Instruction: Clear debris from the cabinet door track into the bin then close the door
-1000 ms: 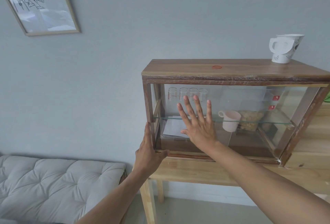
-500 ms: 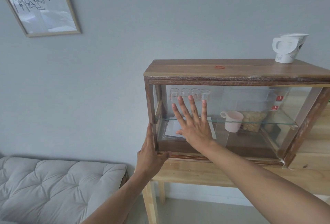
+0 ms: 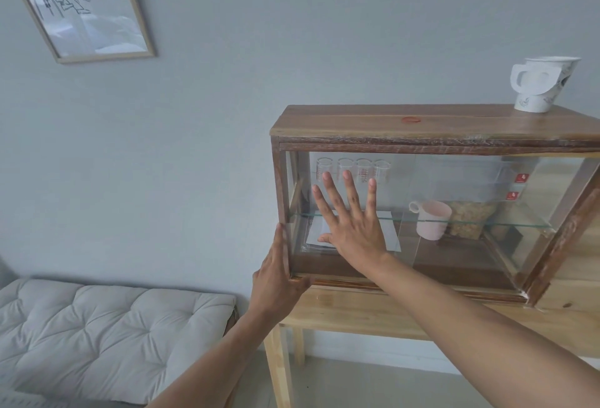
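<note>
A wooden cabinet [image 3: 422, 123] with sliding glass doors stands on a light wood table [image 3: 373, 316]. My right hand [image 3: 352, 229] is pressed flat, fingers spread, against the left glass door [image 3: 402, 180]. The door's left edge sits against the cabinet's left post. My left hand [image 3: 276, 281] grips the lower left corner post of the frame, thumb along the bottom rail. The bottom track [image 3: 406, 287] runs along the front; I see no debris on it. No bin is in view.
Inside are several measuring glasses [image 3: 354, 169], a pink cup [image 3: 433, 219], a bag of snacks [image 3: 470, 219] and papers. A paper cup [image 3: 540, 84] stands on the cabinet top. A tufted cushion bench [image 3: 97, 336] lies at the lower left, a framed picture [image 3: 78, 4] hangs above.
My right hand has slid left with the glass door, which now reaches the left post. My left hand stays on the corner post.
</note>
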Demonstrator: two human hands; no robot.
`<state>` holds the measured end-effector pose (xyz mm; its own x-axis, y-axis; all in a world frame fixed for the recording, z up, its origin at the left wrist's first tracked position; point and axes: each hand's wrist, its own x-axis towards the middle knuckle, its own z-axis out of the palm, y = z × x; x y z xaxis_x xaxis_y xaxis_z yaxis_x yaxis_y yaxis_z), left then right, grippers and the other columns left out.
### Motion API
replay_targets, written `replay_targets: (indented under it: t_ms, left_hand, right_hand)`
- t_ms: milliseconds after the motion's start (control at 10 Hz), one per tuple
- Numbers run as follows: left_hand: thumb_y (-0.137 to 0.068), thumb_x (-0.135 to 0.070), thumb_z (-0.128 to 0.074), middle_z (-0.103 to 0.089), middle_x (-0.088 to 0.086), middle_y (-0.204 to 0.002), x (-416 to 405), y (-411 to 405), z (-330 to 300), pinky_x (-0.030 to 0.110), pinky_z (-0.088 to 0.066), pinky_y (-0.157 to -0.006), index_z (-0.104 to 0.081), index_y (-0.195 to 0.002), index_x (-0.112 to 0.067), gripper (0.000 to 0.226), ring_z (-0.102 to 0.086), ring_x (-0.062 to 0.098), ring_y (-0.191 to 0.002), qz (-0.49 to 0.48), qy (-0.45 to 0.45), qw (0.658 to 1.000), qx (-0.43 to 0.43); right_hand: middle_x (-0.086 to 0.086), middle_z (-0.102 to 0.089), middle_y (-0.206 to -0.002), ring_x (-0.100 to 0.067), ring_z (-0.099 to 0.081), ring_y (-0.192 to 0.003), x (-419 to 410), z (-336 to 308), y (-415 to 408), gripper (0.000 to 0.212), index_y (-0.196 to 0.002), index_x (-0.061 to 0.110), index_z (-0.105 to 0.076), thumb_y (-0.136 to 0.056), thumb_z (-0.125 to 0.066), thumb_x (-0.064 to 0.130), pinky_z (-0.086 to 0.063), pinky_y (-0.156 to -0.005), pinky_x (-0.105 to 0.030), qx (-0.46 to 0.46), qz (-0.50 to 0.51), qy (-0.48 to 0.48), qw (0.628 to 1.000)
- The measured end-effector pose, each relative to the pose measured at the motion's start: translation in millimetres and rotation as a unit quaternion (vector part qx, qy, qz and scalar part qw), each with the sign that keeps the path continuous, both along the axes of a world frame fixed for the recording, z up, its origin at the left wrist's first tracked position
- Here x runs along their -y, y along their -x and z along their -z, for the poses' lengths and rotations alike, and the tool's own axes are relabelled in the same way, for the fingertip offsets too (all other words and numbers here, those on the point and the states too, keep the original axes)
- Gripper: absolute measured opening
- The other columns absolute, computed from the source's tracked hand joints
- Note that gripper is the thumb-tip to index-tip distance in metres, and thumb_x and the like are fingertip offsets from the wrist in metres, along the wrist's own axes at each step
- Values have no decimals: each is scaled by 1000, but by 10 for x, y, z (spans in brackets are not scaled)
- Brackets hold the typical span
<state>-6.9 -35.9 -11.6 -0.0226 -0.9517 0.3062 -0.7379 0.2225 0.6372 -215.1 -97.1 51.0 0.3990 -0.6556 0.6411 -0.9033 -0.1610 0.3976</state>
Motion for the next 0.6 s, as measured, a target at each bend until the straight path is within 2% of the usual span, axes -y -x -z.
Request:
replay_targets:
  t_ms: [200, 300, 400, 600]
  left_hand:
    - [-83, -50, -85, -25, -9, -175, -18, -12, -46, 59, -42, -113, 30, -157, -57, 137, -39, 27, -153, 0, -8, 1000, 28]
    - [-87, -54, -79, -20, -11, -177, -71, -60, -135, 63, -41, -112, 30, -157, -55, 130, -33, 26, -157, 0, -15, 998, 62]
    - [-91, -62, -72, -8, -7, -179, -100, -126, -229, 63, -34, -117, 21, -164, -45, 119, -19, 27, -162, -3, -45, 993, 104]
    - [-86, -84, -58, 18, 0, -178, -212, -60, -547, 68, -21, -123, 19, -168, -35, 122, 6, 34, -164, -9, -92, 973, 212]
  right_hand:
    - [-14, 11, -182, -46, 13, -165, -94, -60, -27, 135, -173, 18, 1, -78, -80, 70, 12, -125, -77, 2, -2, -3, 1000]
    - [-14, 6, -182, -46, 7, -166, -165, -120, -4, 130, -173, 17, 0, -82, -80, 64, 10, -127, -76, 0, -8, -2, 1000]
    - [-13, 6, -183, -45, 4, -167, -254, -170, 37, 123, -173, 17, -1, -88, -79, 58, 2, -129, -76, 1, -23, -25, 999]
    - [-13, -7, -182, -36, -9, -169, -623, -336, 222, 95, -172, 18, -21, -98, -69, 54, -14, -132, -66, 42, -21, -51, 998]
